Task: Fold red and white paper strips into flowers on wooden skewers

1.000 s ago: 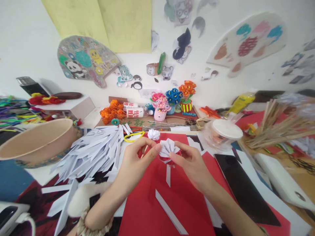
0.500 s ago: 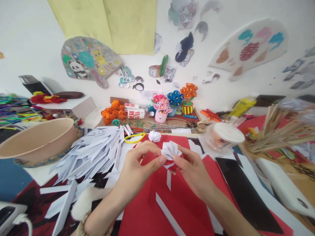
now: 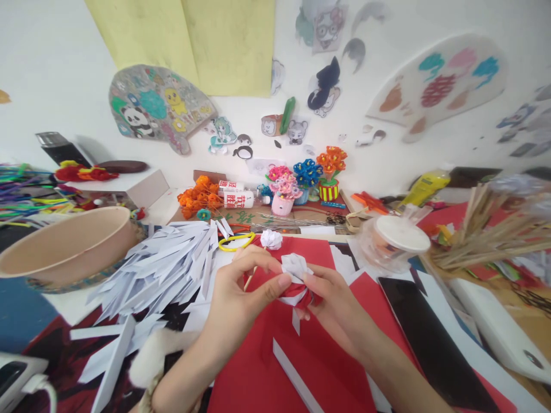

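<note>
Between both hands is a folded white paper flower (image 3: 295,266), held above red paper (image 3: 267,355). My left hand (image 3: 252,281) pinches its left edge between thumb and forefinger. My right hand (image 3: 333,292) grips the right side, thumb on the folds, the other fingers partly hidden behind. Red and white folded layers show under the white top. A white paper strip (image 3: 295,381) lies on the red paper below the hands. Just behind them sits another white pleated paper ball (image 3: 271,239), and yellow-handled scissors (image 3: 236,241) rest to its left.
A heap of white paper strips (image 3: 159,269) spreads on the left beside a beige oval basin (image 3: 69,241). On the right are a black phone-like slab (image 3: 434,338), a white-lidded tub (image 3: 400,235) and a white device (image 3: 495,327). Pots of craft flowers (image 3: 284,195) stand against the wall.
The paper flower has turned in my fingers; its fanned pleats now look more bunched, and more of the red and white underside shows. The hands stay in nearly the same place.
</note>
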A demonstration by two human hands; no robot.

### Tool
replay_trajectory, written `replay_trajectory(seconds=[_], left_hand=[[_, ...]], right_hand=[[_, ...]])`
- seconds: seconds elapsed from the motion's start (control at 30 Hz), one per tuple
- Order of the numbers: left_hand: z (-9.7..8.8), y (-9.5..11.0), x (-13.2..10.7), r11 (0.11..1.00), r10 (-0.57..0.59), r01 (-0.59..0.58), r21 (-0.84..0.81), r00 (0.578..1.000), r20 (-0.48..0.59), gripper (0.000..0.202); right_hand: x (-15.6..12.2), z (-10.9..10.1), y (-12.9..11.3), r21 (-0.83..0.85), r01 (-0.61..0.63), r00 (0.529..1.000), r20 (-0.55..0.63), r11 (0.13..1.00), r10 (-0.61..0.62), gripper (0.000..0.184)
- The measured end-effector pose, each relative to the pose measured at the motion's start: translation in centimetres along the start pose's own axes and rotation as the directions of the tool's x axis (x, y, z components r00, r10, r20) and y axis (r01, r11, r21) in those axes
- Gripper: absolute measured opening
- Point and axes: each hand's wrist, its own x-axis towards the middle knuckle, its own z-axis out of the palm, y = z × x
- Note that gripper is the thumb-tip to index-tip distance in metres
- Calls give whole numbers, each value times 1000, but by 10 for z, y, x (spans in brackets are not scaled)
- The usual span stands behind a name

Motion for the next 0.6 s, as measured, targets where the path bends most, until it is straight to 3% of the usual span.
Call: replay_trajectory(seconds=[0.27,0.43,0.6], left_hand=[[2,3,1,979,-150,154,-131,988,41,16],[1,2,3,933,-264,287,-217,956,129,23],[-2,4,3,928,-276,310,-208,945,177,26]], right_hand=[[3,-4,3,9,-26,999,41,1000,25,17],[4,-6,1,-25,-54,998,12,998,55,22],[3,-7,0,-43,-93,996,5,995,94,22]])
